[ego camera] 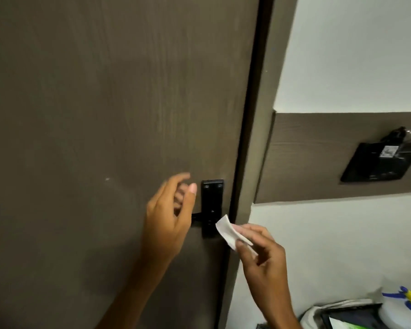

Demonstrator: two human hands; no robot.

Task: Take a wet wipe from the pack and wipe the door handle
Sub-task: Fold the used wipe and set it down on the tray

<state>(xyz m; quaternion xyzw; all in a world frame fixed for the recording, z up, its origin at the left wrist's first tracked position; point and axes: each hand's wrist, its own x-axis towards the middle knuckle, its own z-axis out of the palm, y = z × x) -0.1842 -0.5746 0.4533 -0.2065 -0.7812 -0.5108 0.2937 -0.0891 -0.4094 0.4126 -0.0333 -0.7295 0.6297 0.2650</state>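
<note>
A black door handle (212, 205) with a tall back plate sits on the brown wooden door (105, 115), near its right edge. Its lever runs left and is mostly hidden behind my left hand (169, 217), which hovers in front of it with fingers apart, holding nothing. My right hand (259, 252) pinches a folded white wet wipe (228, 230) between thumb and fingers. The wipe's free corner lies just at the lower right of the handle plate; whether it touches the plate I cannot tell. The wipe pack is not clearly visible.
The door frame (254, 138) runs down right of the handle. A brown wall panel carries a black holder (380, 162). At the bottom right stand a spray bottle (399, 312) with a blue and yellow trigger and a bag with a dark item (347, 314).
</note>
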